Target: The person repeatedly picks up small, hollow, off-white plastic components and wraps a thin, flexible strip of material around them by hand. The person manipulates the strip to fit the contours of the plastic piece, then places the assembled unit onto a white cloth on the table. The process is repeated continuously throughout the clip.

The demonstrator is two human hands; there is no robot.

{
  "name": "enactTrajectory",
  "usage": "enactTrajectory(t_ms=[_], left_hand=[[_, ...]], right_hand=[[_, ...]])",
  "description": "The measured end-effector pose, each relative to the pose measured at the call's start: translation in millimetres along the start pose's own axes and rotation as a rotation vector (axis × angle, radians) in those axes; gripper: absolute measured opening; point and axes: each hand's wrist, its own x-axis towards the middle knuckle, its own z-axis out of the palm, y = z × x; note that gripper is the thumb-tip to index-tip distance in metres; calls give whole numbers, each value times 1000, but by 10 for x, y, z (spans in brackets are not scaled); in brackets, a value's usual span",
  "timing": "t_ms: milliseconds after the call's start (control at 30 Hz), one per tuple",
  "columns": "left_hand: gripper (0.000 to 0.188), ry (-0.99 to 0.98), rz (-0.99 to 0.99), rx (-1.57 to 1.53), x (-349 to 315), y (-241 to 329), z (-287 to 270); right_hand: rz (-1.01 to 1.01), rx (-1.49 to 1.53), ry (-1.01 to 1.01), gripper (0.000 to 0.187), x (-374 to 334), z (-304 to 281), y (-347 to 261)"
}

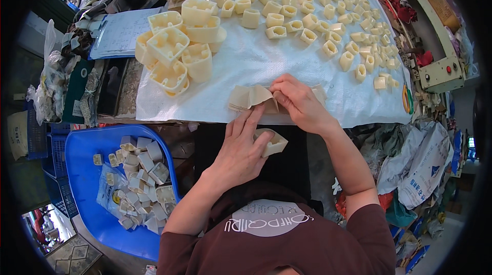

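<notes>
A hollow cream plastic part (275,145) is gripped between the thumb and lower fingers of my left hand (238,147), just past the table's front edge. Two fingers of that same hand reach forward onto a tan sandpaper-like sheet (248,96), which is bent and lies on the white cloth. My right hand (302,103) pinches the right side of the sheet between thumb and fingers. Part of another tan sheet (319,93) shows behind the right hand. The fingertips partly cover the sheets, so how many layers there are I cannot tell.
Large cream housings (168,44) are piled on the white woven cloth (205,106). Several small cream parts (307,21) spread across its far and right side. A blue tub (92,198) of parts stands lower left. Scissors (407,100) lie at the right edge, near a control box (445,74).
</notes>
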Motion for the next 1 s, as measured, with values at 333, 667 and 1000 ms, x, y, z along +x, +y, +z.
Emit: enactTrajectory(t_ms=[333, 667, 1000], left_hand=[[43, -14, -22, 43, -4, -5, 25], [40, -3, -79, 138, 37, 103, -27], [48, -32, -69, -23, 89, 103, -33]], right_hand=[[-25, -90, 137, 18, -17, 88, -24], [250, 814, 1198, 20, -534, -665, 586], [150, 550, 1311, 20, -1178, -1322, 309]])
